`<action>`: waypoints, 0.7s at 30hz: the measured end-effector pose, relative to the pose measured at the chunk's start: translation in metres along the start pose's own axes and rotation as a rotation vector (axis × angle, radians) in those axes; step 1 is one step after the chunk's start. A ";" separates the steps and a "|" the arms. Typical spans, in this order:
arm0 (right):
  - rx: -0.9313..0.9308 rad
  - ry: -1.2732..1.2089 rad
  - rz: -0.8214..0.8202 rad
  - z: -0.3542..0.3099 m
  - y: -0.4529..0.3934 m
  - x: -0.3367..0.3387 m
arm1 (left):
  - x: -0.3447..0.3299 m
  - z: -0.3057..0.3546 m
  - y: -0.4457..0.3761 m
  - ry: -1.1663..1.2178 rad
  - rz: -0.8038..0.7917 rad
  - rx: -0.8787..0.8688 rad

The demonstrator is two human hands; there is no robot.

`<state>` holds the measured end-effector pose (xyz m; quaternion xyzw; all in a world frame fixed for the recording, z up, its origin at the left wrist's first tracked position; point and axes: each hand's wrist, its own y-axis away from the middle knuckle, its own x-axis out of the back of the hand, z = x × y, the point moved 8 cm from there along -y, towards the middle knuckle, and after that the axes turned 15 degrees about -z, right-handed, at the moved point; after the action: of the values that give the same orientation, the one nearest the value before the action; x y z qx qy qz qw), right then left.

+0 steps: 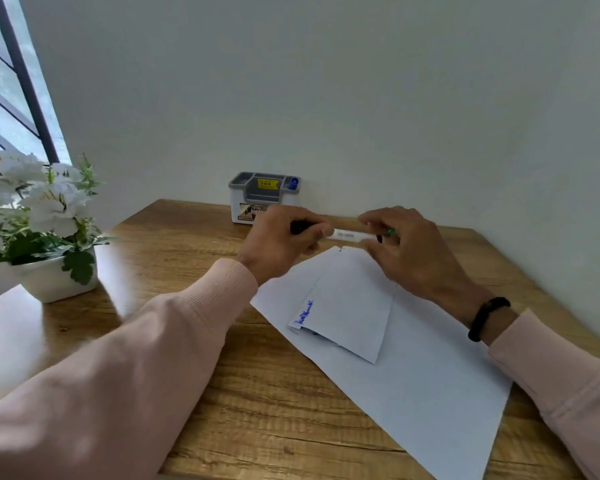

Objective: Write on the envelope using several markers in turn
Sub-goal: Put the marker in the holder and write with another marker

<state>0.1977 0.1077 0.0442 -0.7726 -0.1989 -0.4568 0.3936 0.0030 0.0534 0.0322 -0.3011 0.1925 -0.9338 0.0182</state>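
**Marker held crosswise above the envelope**

Both hands gripped one marker, its long axis running left to right, level above the envelope's far edge. The left hand clenched the dark end; the right hand pinched the green-tipped end. Pulling apart along that axis looked likely to uncap it. The envelope lay on the counter, blue writing showing.

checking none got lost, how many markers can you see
2: one marker held between left hand and right hand; a blue marker in the desk organizer. Others may be hidden.
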 end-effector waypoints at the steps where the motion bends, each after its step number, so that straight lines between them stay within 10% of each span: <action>1: 0.029 0.078 -0.024 -0.005 0.003 -0.004 | -0.005 0.002 0.000 0.081 -0.014 -0.005; 8: 0.178 0.491 -0.020 -0.046 0.004 -0.009 | -0.019 0.011 -0.001 0.352 -0.052 -0.053; 13: 0.138 0.395 0.011 -0.047 0.009 -0.010 | -0.026 0.002 -0.003 0.473 -0.397 0.068; 21: 0.202 0.322 0.142 -0.058 0.018 -0.003 | -0.032 0.003 0.001 0.515 -0.489 0.093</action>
<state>0.1759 0.0507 0.0499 -0.6583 -0.1232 -0.5233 0.5269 0.0304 0.0562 0.0163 -0.0919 0.0704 -0.9636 -0.2411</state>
